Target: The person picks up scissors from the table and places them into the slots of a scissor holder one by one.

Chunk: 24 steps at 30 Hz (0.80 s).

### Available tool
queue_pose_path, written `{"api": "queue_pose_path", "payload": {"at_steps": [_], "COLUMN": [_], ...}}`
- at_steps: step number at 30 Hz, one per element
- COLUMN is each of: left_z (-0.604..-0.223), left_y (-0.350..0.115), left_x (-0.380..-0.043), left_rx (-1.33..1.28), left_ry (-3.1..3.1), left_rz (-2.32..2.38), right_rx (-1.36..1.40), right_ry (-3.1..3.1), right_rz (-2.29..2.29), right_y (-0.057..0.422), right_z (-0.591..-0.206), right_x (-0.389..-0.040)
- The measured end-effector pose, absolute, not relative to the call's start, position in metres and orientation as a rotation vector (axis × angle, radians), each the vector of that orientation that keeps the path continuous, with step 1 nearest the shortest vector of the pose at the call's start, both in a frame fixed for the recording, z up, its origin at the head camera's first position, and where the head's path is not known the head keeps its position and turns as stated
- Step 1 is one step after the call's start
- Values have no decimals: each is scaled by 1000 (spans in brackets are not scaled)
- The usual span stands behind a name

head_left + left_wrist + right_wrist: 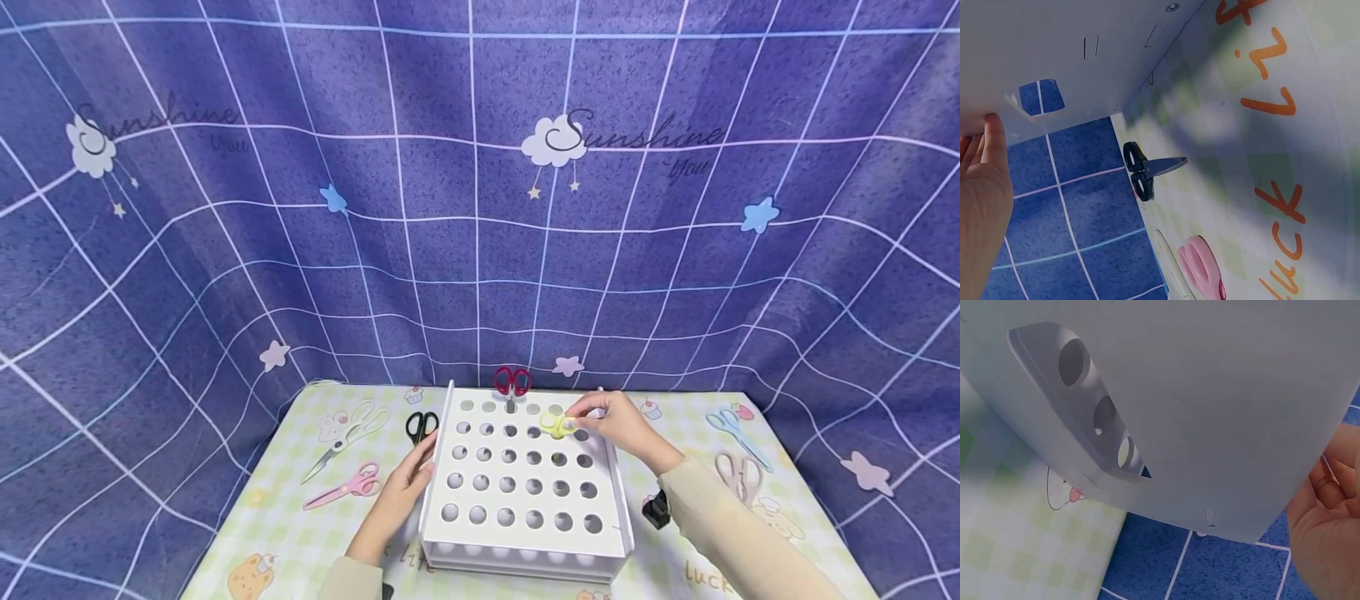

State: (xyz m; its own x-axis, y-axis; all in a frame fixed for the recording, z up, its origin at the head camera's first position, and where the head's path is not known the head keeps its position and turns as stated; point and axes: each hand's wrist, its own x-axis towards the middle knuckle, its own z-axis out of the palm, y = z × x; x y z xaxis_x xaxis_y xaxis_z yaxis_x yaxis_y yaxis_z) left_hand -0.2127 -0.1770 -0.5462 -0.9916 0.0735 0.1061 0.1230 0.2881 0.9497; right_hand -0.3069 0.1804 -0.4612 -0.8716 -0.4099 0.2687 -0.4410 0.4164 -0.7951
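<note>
A white rack [521, 497] with rows of round holes stands in the middle of the table. My left hand [401, 489] rests against its left side; in the left wrist view straight fingers [995, 139] touch the side panel. Over the back right of the rack, my right hand [617, 427] pinches yellow scissors [553, 425] by the handle, at the second row of holes from the back. The right wrist view hides these scissors behind the side panel. Red-handled scissors [512, 382] stand upright in a back-row hole.
Left of the rack lie black scissors [422, 426], pink scissors [347, 487] and pale green-handled scissors [347, 435]. Blue scissors [738, 436] and beige scissors [738, 477] lie on the right. A blue grid-patterned curtain [480, 250] hangs behind the table.
</note>
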Motion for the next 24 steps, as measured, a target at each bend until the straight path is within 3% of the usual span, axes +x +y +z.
{"api": "queue_pose_path", "payload": {"at_steps": [24], "left_z": [-547], "left_y": [-176], "left_x": [-213], "left_rx": [-183], "left_ry": [-2475], "left_rz": [-1840], "right_rx": [818], "right_ry": [-2647], "right_rz": [1519], "right_y": [193], "right_z": [-482], "right_x": [-323]}}
